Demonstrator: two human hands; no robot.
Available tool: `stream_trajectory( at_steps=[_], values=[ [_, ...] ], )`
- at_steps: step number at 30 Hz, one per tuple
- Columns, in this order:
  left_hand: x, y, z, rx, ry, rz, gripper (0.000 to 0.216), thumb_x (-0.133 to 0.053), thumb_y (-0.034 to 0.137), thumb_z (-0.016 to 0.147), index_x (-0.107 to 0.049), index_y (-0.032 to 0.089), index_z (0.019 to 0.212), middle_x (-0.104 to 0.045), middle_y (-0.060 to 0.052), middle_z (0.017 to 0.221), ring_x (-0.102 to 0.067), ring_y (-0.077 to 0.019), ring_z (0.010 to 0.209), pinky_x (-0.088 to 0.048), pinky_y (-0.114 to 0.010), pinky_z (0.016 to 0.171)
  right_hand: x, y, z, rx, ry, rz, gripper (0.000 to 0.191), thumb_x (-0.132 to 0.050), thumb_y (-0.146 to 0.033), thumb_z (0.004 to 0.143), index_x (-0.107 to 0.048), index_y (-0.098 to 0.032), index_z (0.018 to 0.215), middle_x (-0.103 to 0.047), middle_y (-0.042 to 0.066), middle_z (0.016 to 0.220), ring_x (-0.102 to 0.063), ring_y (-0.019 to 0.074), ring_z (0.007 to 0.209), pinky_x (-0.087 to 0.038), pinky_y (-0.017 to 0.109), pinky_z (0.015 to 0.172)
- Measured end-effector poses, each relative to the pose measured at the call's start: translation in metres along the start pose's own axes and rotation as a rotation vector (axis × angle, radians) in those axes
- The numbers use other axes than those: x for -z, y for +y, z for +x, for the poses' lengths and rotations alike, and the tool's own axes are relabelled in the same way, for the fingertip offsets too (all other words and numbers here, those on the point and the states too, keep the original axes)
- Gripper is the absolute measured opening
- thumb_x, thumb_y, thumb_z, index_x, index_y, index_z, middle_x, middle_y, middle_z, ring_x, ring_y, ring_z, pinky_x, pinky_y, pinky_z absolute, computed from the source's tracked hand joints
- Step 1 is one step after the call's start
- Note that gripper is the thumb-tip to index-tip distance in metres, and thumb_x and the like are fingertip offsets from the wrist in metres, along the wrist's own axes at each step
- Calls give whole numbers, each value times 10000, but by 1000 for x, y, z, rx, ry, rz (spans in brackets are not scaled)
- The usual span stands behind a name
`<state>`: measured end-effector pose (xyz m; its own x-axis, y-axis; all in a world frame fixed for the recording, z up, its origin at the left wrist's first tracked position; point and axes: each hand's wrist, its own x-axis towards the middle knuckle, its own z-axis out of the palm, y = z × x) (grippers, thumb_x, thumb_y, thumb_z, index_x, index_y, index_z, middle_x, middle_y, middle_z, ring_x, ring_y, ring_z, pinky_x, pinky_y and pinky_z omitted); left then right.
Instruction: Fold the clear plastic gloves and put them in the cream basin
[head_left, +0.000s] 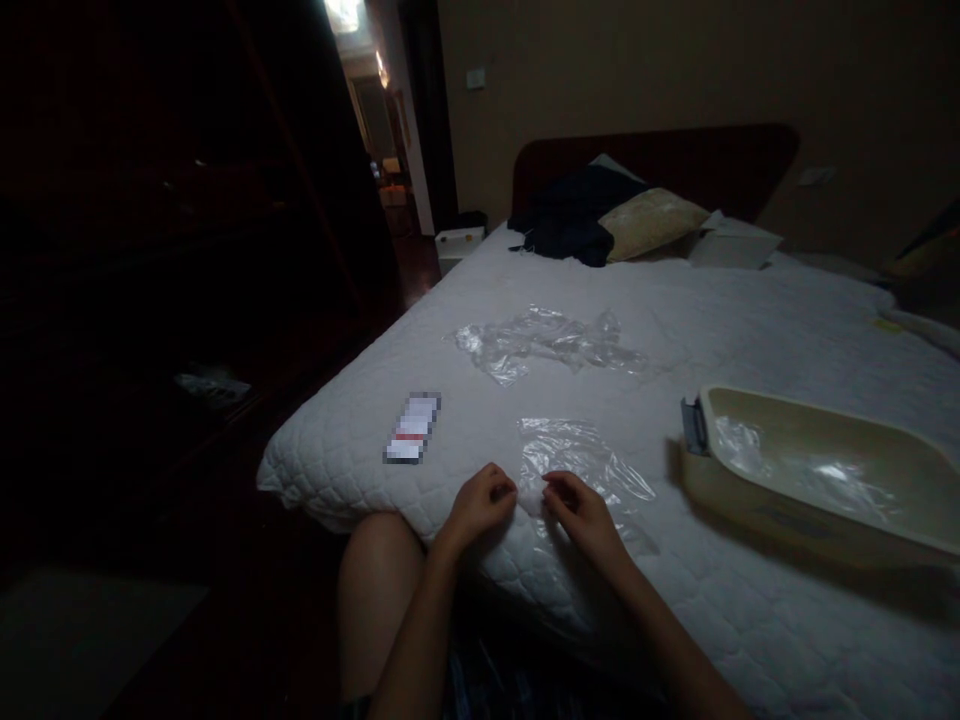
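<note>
A clear plastic bag (574, 445) lies flat and slightly wrinkled on the white quilted bed cover, close to the bed's near edge. My left hand (481, 505) is closed in a pinch at the bag's left edge. Across a small gap, my right hand (585, 515) pinches the near part of the same bag, its fingers curled. Farther up the bed is a crumpled heap of clear plastic bags (547, 340). To the left of my hands rests a phone (412, 428) with a lit, blurred screen.
A cream plastic bin (795, 530) with a grey latch sits on the bed at right, clear plastic inside. Dark cloth (574, 210), a patterned pillow (652, 222) and a white box-like object (735, 247) lie by the headboard. My bare knee (379, 590) touches the bed's edge.
</note>
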<state>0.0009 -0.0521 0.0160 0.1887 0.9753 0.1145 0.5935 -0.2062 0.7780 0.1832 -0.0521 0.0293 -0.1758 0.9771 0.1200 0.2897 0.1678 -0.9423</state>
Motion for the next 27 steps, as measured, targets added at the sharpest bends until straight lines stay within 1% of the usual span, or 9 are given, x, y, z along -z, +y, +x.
stream_trajectory(
  at_steps=[5,10,13,15,18,19,21,23,27],
  values=[
    [-7,5,-1,35,82,113,162,-490,296,765,-573,173,701,-536,9,749,-503,-115,709,-368,-214,642,2,3,5,62,57,-171,270,-456,-270,786,-532,-171,1025,-615,42,798,-587,153,666,-481,282,643],
    [-19,9,0,135,212,191,169,-472,303,780,-552,180,696,-550,16,709,-499,-111,671,-336,-212,603,0,11,9,154,92,-375,322,-399,-240,812,-523,-170,1100,-615,78,897,-589,180,763,-467,314,710],
    [-22,8,0,151,238,219,172,-471,302,780,-549,179,689,-550,14,693,-496,-110,650,-324,-215,590,7,10,10,196,113,-447,333,-405,-258,816,-520,-171,1115,-603,86,949,-579,180,781,-457,316,729],
    [-22,7,0,148,239,215,174,-468,297,782,-551,178,687,-550,12,691,-498,-111,647,-324,-216,588,20,11,10,161,158,-450,323,-411,-288,817,-534,-162,1088,-600,85,942,-571,169,746,-455,304,708],
    [-24,12,3,182,329,170,183,-454,296,794,-552,175,699,-546,6,696,-504,-114,650,-343,-218,596,50,18,12,57,346,-476,295,-416,-328,807,-577,-152,982,-605,72,857,-555,164,687,-444,302,675],
    [-26,17,6,194,377,155,187,-447,297,800,-551,173,707,-545,3,702,-506,-116,655,-352,-220,605,62,23,13,23,406,-489,291,-425,-337,799,-587,-149,950,-605,70,833,-549,163,670,-439,304,669],
    [-36,32,12,172,436,146,184,-435,289,814,-549,173,730,-547,-3,728,-512,-118,680,-369,-223,630,83,36,15,-40,453,-468,306,-453,-362,777,-595,-143,938,-606,65,788,-544,161,634,-433,300,638],
    [-51,55,21,61,351,154,164,-437,270,819,-551,174,750,-554,-6,750,-519,-117,708,-381,-220,651,99,51,17,-99,486,-404,318,-478,-386,754,-609,-143,911,-596,50,711,-541,164,609,-428,293,604],
    [-88,102,40,-233,33,304,149,-478,278,808,-572,178,864,-574,-34,860,-522,-150,823,-403,-244,723,114,75,15,-181,529,-129,375,-484,-429,730,-586,-140,945,-590,38,679,-551,166,614,-439,291,597]
  ],
)
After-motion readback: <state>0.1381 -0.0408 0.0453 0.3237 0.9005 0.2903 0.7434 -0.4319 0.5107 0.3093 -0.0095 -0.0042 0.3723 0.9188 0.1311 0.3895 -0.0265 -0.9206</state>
